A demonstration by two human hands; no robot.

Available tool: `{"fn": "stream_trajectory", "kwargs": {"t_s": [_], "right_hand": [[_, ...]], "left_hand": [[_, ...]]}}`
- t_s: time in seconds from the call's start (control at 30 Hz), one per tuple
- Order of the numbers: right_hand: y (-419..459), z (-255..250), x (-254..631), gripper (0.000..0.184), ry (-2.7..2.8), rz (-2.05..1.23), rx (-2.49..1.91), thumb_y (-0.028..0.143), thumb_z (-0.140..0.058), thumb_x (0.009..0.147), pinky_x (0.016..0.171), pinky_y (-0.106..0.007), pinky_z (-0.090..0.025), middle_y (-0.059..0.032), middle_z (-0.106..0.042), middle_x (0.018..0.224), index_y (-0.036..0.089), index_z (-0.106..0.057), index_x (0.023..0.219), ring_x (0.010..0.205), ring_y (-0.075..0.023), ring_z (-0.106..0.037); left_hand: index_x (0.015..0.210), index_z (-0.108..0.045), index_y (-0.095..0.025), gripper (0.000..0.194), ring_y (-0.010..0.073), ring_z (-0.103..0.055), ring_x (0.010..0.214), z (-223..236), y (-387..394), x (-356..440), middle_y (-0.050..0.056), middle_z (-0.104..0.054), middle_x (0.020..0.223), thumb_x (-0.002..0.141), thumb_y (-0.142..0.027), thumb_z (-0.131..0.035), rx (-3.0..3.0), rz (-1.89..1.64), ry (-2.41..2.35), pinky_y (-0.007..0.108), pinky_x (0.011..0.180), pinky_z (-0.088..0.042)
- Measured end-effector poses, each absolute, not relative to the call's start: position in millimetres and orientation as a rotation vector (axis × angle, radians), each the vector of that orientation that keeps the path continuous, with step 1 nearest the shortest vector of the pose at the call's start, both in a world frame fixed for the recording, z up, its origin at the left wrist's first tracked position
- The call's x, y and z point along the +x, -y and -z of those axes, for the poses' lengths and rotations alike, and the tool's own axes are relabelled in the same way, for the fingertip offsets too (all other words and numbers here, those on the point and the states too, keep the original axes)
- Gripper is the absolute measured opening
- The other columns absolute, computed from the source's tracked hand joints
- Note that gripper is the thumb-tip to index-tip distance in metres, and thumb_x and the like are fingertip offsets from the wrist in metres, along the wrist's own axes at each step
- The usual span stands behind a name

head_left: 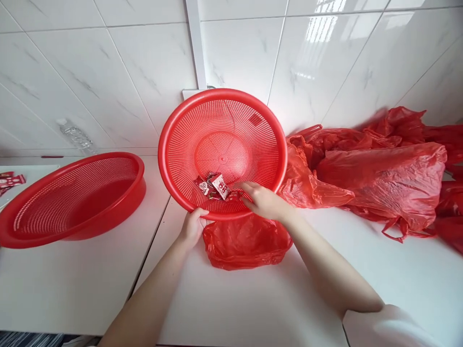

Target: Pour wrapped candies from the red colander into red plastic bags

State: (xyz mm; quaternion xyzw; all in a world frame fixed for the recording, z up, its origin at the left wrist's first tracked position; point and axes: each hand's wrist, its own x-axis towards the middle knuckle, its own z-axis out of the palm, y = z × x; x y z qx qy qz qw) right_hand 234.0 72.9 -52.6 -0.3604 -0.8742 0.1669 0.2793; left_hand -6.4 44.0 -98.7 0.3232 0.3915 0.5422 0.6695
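A red perforated plastic basket (223,96) is tilted toward me, its mouth facing my view. With thumb over the lower left rim, my left hand (193,226) grips this basket; its other fingers are hidden underneath. A few small red and white snack packets (219,187) lie together low inside the basket. My right hand (261,200) reaches over the lower right rim, fingers stretched out beside the packets; whether the fingertips touch one is unclear. Directly below the rim, an open red plastic bag (248,248) sits on the white table, partly covered by the basket.
A second red basket (108,226) leans at the left. Several red plastic bags (383,178) are heaped at the right, against the tiled wall (238,53). Other packets (10,181) lie on a white tray at the far left, and a clear plastic bottle (75,135) stands by the wall.
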Motion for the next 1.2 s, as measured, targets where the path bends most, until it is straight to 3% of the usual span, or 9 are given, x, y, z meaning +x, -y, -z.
{"fn": "stream_trajectory", "kwargs": {"t_s": [0.07, 0.17, 0.4, 0.53, 0.63, 0.83, 0.97, 1.1, 1.2], "right_hand": [[-72.8, 60.7, 229.9, 0.054, 2.429, -0.535, -0.955, 0.012, -0.051, 0.085, 0.105, -0.040, -0.042, -0.0130, -0.055, 0.135, 0.018, -0.045, 0.139, 0.124, -0.0244, -0.053], [-70.9, 66.9, 226.9, 0.060, 2.459, -0.701, -0.981, 0.023, -0.059, 0.084, 0.102, -0.041, -0.045, -0.0130, -0.055, 0.135, 0.020, -0.042, 0.142, 0.121, -0.0262, -0.056], [-77.8, 68.4, 222.3, 0.034, 2.025, -1.048, -0.887, 0.028, -0.061, 0.087, 0.090, -0.035, -0.051, -0.0057, -0.071, 0.104, 0.020, -0.064, 0.120, 0.095, -0.0198, -0.067], [-85.4, 65.8, 225.6, 0.035, 1.457, -1.614, -0.765, 0.036, -0.069, 0.081, 0.080, -0.032, -0.056, -0.0066, -0.072, 0.100, 0.017, -0.067, 0.110, 0.086, -0.0178, -0.069], [-85.6, 61.3, 228.7, 0.037, 1.250, -1.793, -0.708, 0.035, -0.077, 0.074, 0.075, -0.028, -0.057, -0.0059, -0.072, 0.095, 0.016, -0.068, 0.104, 0.078, -0.0147, -0.069], [-84.7, 59.0, 230.8, 0.031, 1.384, -1.717, -0.743, 0.033, -0.077, 0.075, 0.072, -0.024, -0.055, -0.0050, -0.072, 0.090, 0.014, -0.070, 0.099, 0.074, -0.0115, -0.066], [-79.5, 46.8, 240.6, 0.031, 1.632, -1.581, -0.690, 0.032, -0.068, 0.083, 0.081, -0.026, -0.052, -0.0051, -0.071, 0.098, 0.015, -0.068, 0.109, 0.087, -0.0138, -0.066], [-69.2, 32.6, 255.1, 0.028, 2.016, -1.564, -0.785, 0.030, -0.065, 0.084, 0.075, -0.028, -0.055, -0.0038, -0.073, 0.093, 0.018, -0.067, 0.109, 0.084, -0.0173, -0.069], [-66.0, 32.7, 256.0, 0.026, 2.209, -1.297, -0.964, 0.022, -0.061, 0.084, 0.080, -0.031, -0.055, -0.0048, -0.073, 0.098, 0.020, -0.067, 0.109, 0.090, -0.0190, -0.069]], "left_hand": [[0.088, -0.066, -0.011, 0.023, 0.0266, -0.068, 0.090, 99.5, -41.1, -3.8, 0.009, -0.071, 0.094, 0.066, -0.017, -0.061, 0.752, -1.204, -0.864, 0.041, 0.081, -0.055], [0.087, -0.066, -0.012, 0.023, 0.0272, -0.068, 0.090, 101.4, -39.5, -1.6, 0.008, -0.071, 0.092, 0.065, -0.015, -0.061, 0.772, -1.223, -0.880, 0.041, 0.080, -0.055], [0.093, -0.065, -0.011, 0.031, 0.0286, -0.068, 0.093, 96.0, -42.9, -1.4, 0.009, -0.071, 0.092, 0.064, -0.018, -0.061, 0.691, -1.244, -0.930, 0.042, 0.082, -0.055], [0.090, -0.064, -0.010, 0.030, 0.0284, -0.068, 0.089, 95.7, -45.3, -2.3, 0.008, -0.071, 0.088, 0.061, -0.019, -0.061, 0.657, -1.278, -0.939, 0.042, 0.081, -0.055], [0.089, -0.064, -0.010, 0.030, 0.0275, -0.069, 0.086, 98.6, -46.3, -3.0, 0.010, -0.071, 0.089, 0.061, -0.019, -0.062, 0.654, -1.269, -0.929, 0.041, 0.079, -0.056], [0.094, -0.064, -0.009, 0.033, 0.0271, -0.069, 0.083, 100.2, -44.9, -2.1, 0.010, -0.072, 0.091, 0.063, -0.021, -0.061, 0.670, -1.219, -0.943, 0.041, 0.076, -0.056], [0.088, -0.064, -0.010, 0.028, 0.0286, -0.069, 0.086, 97.0, -43.1, -0.6, 0.009, -0.071, 0.087, 0.063, -0.020, -0.061, 0.690, -1.232, -0.951, 0.042, 0.078, -0.056], [0.087, -0.065, -0.010, 0.027, 0.0311, -0.069, 0.087, 96.7, -42.4, -0.8, 0.010, -0.071, 0.086, 0.063, -0.021, -0.061, 0.685, -1.192, -0.972, 0.045, 0.078, -0.056], [0.092, -0.065, -0.010, 0.029, 0.0309, -0.069, 0.090, 99.4, -42.5, -1.6, 0.011, -0.072, 0.091, 0.065, -0.021, -0.060, 0.697, -1.181, -0.955, 0.045, 0.079, -0.056]]}}
